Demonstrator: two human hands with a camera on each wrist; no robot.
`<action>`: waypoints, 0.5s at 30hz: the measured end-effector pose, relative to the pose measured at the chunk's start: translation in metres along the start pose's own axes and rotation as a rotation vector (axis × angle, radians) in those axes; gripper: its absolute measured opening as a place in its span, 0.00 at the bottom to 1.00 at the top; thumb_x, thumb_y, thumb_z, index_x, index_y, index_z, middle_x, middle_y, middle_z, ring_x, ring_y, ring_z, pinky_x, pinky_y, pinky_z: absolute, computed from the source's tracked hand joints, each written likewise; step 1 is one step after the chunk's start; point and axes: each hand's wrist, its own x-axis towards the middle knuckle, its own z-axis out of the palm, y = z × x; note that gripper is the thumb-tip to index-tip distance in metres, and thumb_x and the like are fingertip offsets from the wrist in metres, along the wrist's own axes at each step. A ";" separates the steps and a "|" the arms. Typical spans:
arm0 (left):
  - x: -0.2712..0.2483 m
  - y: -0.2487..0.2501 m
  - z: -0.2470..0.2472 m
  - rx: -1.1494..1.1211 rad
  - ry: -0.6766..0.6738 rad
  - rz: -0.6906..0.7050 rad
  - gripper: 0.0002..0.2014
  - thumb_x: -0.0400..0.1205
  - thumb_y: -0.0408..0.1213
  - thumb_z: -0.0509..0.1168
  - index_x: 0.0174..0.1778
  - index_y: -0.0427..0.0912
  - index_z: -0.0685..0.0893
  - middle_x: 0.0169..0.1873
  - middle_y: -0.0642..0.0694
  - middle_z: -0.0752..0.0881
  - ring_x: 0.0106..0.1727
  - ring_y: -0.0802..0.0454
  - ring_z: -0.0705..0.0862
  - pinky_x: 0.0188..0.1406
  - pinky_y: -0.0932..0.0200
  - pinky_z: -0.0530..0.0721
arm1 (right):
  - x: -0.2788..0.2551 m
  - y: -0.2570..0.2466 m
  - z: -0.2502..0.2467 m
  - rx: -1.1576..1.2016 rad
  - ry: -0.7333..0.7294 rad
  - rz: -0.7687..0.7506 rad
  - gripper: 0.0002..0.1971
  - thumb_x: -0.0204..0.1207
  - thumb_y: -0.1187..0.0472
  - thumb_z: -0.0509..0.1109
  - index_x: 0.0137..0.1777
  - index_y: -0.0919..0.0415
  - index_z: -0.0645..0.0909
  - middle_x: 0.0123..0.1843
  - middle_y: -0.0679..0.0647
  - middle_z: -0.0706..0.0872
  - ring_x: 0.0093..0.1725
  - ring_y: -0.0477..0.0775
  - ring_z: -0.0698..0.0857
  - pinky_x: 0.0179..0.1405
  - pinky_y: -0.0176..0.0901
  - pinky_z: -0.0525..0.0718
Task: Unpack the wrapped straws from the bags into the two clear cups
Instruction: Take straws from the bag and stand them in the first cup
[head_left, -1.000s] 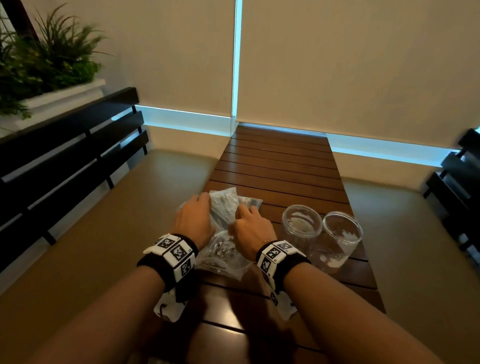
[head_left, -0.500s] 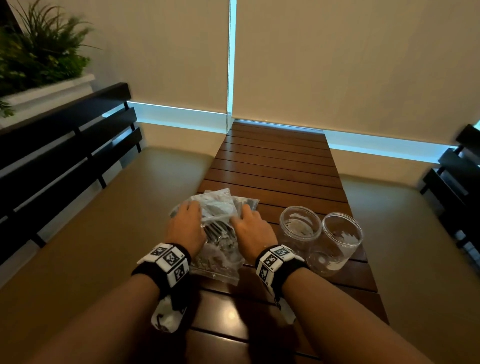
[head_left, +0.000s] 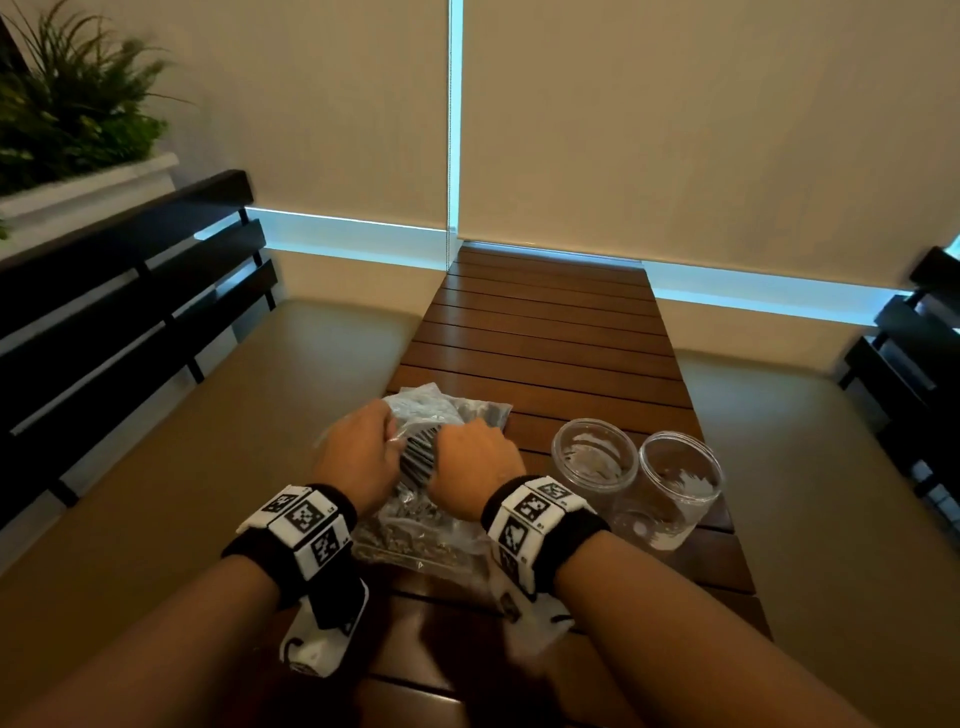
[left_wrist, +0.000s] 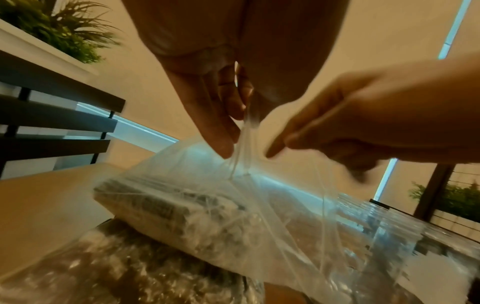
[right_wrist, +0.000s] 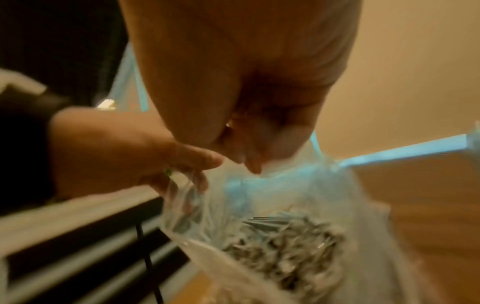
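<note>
A clear plastic bag (head_left: 415, 460) full of dark wrapped straws (left_wrist: 166, 207) lies on top of a second straw bag (head_left: 415, 543) on the slatted wooden table (head_left: 550, 332). My left hand (head_left: 382, 441) pinches the film of the top bag (left_wrist: 241, 144) and pulls it up. Close beside it, my right hand (head_left: 452, 441) pinches the same bag (right_wrist: 259, 185). In the right wrist view the straws (right_wrist: 285, 242) show through the plastic. Two clear cups (head_left: 595, 460) (head_left: 678, 486) stand with nothing in them just right of my right wrist.
A dark slatted bench back (head_left: 130, 291) runs along the left, with a planter (head_left: 78, 124) above it. Another dark bench (head_left: 914, 353) stands at the right. Drawn blinds close off the far end of the table. The table is narrow, with cushioned seats on both sides.
Both hands have come together over the middle of the top bag and now pinch its film, where before they lay apart on its sides. The cups have not moved.
</note>
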 end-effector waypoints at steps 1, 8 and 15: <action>0.000 0.004 0.001 -0.004 -0.007 0.038 0.08 0.81 0.34 0.64 0.37 0.43 0.73 0.31 0.50 0.77 0.33 0.51 0.76 0.31 0.58 0.74 | 0.007 -0.001 0.007 0.098 -0.012 0.026 0.08 0.78 0.59 0.68 0.53 0.61 0.84 0.50 0.57 0.86 0.47 0.57 0.85 0.39 0.43 0.77; -0.005 0.014 -0.001 -0.035 -0.100 0.192 0.11 0.80 0.32 0.66 0.37 0.46 0.70 0.32 0.54 0.76 0.31 0.57 0.73 0.28 0.66 0.66 | 0.057 0.013 0.058 0.000 -0.300 0.106 0.17 0.86 0.61 0.58 0.71 0.63 0.76 0.69 0.61 0.80 0.70 0.62 0.78 0.67 0.54 0.76; -0.003 -0.003 -0.009 -0.077 -0.126 0.243 0.10 0.81 0.36 0.66 0.37 0.46 0.72 0.30 0.55 0.76 0.30 0.58 0.71 0.28 0.67 0.69 | 0.094 0.031 0.105 -0.113 -0.384 -0.010 0.22 0.79 0.59 0.63 0.73 0.49 0.74 0.74 0.54 0.75 0.74 0.59 0.73 0.71 0.55 0.75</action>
